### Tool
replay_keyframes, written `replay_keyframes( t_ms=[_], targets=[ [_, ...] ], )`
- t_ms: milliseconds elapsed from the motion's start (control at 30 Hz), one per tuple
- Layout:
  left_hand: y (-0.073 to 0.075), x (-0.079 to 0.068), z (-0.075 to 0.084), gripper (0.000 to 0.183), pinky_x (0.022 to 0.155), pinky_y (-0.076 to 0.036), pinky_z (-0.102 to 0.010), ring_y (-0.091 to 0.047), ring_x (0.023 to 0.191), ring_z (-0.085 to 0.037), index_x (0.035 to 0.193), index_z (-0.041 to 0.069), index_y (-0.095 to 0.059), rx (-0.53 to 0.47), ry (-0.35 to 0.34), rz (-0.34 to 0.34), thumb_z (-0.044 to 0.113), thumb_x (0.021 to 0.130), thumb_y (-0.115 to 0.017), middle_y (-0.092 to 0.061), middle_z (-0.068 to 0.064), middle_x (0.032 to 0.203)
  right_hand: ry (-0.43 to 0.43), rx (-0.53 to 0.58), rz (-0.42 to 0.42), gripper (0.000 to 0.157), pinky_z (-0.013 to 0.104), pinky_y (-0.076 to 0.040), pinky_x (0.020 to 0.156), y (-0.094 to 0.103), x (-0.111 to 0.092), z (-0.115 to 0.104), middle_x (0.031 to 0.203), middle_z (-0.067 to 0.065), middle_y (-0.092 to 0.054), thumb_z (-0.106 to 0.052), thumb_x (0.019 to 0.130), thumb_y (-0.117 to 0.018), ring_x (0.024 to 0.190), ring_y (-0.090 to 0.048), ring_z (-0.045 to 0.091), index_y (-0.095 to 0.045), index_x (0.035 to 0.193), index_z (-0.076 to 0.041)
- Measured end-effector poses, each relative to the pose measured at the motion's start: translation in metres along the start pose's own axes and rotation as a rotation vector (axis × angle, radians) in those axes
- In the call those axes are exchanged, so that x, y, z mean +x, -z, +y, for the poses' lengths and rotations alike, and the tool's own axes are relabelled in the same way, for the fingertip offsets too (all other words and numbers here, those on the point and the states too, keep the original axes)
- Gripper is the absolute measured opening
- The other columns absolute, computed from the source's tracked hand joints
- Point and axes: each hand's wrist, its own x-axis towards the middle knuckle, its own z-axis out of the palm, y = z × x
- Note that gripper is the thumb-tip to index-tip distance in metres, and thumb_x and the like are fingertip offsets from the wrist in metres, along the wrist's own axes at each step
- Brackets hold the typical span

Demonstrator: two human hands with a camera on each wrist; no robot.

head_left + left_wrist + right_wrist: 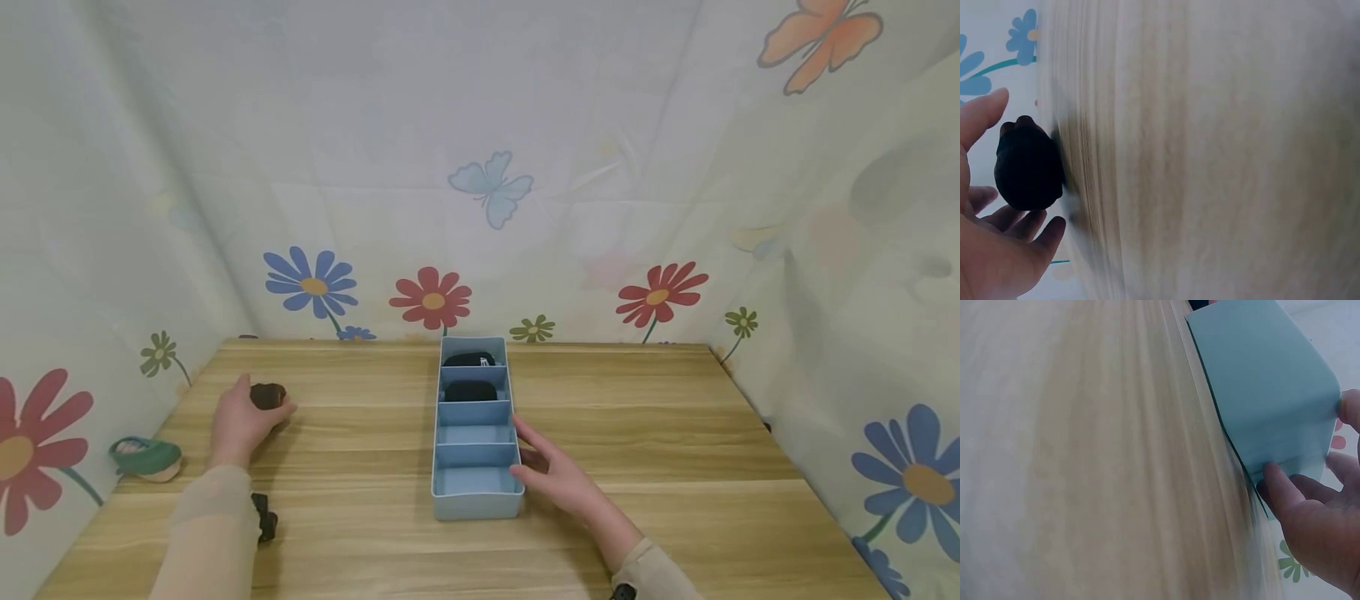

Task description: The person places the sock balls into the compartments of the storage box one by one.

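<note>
My left hand [242,421] is at the left of the table, thumb and fingers spread around a small dark rounded bundle [267,396]. In the left wrist view the bundle [1029,165] looks black, with two stubby ends on top; the thumb is apart from it and the fingertips are right at its lower edge. My right hand [551,471] rests against the right side of a long light-blue divided box [477,506], its fingers fairly straight. The right wrist view shows the fingertips on the box's wall [1266,381]. Two black bundles [470,391] sit in separate far compartments; the nearer compartments show bare floors.
A green and beige item [146,458] lies at the table's left edge. The wood-grain table [622,417] is bordered by a white curtain [360,125] with flowers and butterflies at the back and sides. Small black devices are worn on both wrists.
</note>
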Motion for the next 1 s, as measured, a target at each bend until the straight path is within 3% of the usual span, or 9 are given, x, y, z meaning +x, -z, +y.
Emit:
replay_keyframes(
  t_ms=[367,1000],
  targets=[
    [0.0025,-0.0017,-0.0036,0.093,0.109,-0.023,-0.065,-0.023,0.134,-0.059,0.148,-0.018,-0.011,-0.018,0.029,-0.068,0.021,0.088,-0.070,-0.021,-0.043,0.148,0.005,0.005,-0.003,0.073,0.051,-0.033,0.111,0.0000,0.0002,0.0000,0.161,0.013,-0.026,-0.016,0.097,-0.065,0.136,-0.043,0.038,-0.027,0.158,-0.019],
    [0.0038,-0.0041,-0.0085,0.083,0.110,-0.022,-0.064,-0.024,0.135,-0.057,0.151,-0.012,-0.019,-0.044,0.047,-0.067,0.019,0.091,-0.068,-0.022,-0.039,0.150,0.017,-0.001,-0.004,0.072,0.050,-0.033,0.111,-0.0004,0.0011,0.0012,0.160,0.014,-0.026,-0.015,0.097,-0.065,0.135,-0.043,0.039,-0.027,0.158,-0.018]
  ],
)
